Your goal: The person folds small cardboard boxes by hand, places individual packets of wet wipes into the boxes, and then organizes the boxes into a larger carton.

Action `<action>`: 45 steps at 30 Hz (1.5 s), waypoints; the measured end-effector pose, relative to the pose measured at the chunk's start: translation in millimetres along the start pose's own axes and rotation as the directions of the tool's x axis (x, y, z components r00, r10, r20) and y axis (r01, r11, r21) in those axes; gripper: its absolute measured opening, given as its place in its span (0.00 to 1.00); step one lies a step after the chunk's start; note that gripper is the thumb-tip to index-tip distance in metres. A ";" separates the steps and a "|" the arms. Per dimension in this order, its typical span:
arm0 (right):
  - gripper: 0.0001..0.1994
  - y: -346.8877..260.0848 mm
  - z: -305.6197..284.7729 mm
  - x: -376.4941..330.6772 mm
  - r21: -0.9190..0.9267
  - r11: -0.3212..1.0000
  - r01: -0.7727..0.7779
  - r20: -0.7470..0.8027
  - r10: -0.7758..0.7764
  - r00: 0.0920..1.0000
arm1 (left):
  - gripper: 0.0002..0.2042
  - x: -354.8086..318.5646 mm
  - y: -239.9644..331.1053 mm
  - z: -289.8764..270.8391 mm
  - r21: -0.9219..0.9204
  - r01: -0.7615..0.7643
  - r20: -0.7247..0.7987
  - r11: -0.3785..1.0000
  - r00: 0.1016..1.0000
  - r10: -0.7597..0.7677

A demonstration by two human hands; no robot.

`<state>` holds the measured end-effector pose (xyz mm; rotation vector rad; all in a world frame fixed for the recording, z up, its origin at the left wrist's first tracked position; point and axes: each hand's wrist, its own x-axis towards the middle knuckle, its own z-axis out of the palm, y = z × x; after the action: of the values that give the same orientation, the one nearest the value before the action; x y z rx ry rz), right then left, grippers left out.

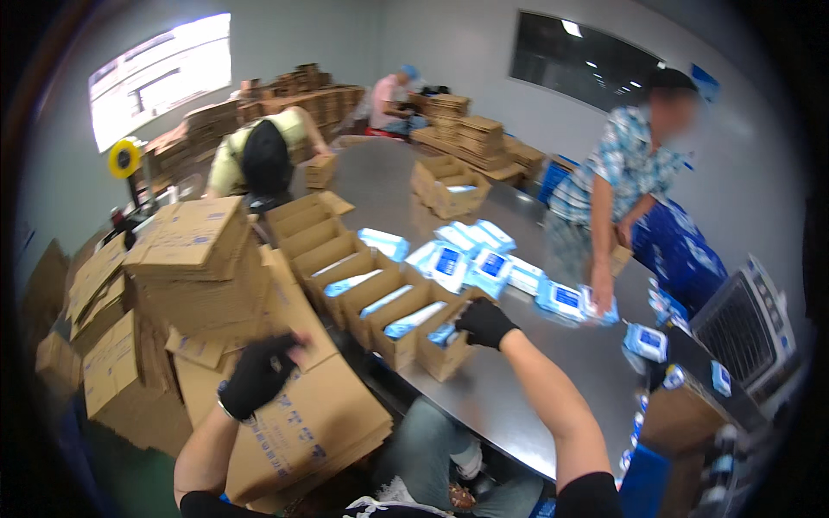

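My right hand [485, 322], in a black glove with the forearm bare, is at the mouth of the nearest small open carton [443, 363]. Its fingers curl downward at the rim; their tips are hidden. Beside them a blue-and-white soft packet [443, 333] shows inside that carton. The carton ends a row of several open cartons [332, 250] along the table edge; the near ones hold packets, the far ones look bare inside. My left hand [259, 375], also black-gloved with fingertips showing, hovers over a stack of flattened cardboard [306, 423]. Motion smears its fingers.
More packets [449, 263] lie heaped on the metal table [371, 177]. At right, a person in a patterned shirt [617, 164] reaches to a packet [596, 302]. Someone bends at far left [268, 155]; another sits behind [395, 99]. Cardboard piles [194, 259] stand on my left.
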<state>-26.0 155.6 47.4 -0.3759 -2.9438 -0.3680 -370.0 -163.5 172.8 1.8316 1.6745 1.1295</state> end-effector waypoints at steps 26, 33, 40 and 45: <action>0.31 -160.6 -76.2 -91.2 0.485 0.759 -0.435 -0.482 0.647 0.591 | 0.10 28.2 3.4 -170.8 0.796 -0.030 -0.451 0.605 0.639 0.624; 0.37 -207.3 -152.9 -83.6 0.549 0.805 -0.226 -0.725 0.593 0.351 | 0.06 71.3 149.5 -1.5 0.185 -0.513 -0.764 0.838 0.461 0.451; 0.53 -224.3 -157.7 -116.9 0.678 0.493 -0.545 -0.284 0.859 0.425 | 0.08 132.6 144.4 216.4 -0.391 -0.331 -0.268 0.859 0.934 0.238; 0.47 -203.8 -67.2 -194.2 0.868 0.061 -0.493 0.022 0.987 0.160 | 0.13 139.9 135.5 358.1 -0.460 -0.126 0.102 0.879 0.976 0.193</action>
<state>113.9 -97.3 31.8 -1.3858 -1.4545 0.7412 -13.2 21.7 105.4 1.7173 1.0767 1.2885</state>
